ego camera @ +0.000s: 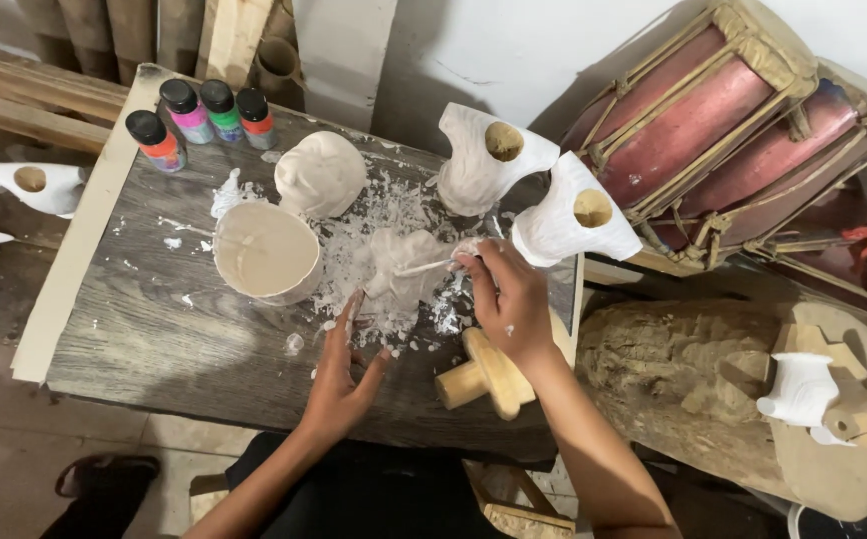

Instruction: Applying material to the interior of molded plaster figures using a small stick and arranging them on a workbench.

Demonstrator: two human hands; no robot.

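My right hand [509, 297] grips a thin white-coated stick [426, 268] whose tip touches a small white-coated figure [399, 268] lying in the middle of the dark wooden table [154, 329]. My left hand [339, 377] rests on the table just below the figure, fingers spread, fingertips beside it. A bowl of white paste [266, 252] stands to the left of the figure. White flakes and splashes cover the table around it.
A white rounded carving [320, 175] and two white hollow carvings [490, 160] [575, 215] stand at the back. Several paint bottles [199, 118] sit at the far left corner. A wooden mallet [488, 374] lies at the near edge. Red drums [723, 120] and a log [673, 374] are at right.
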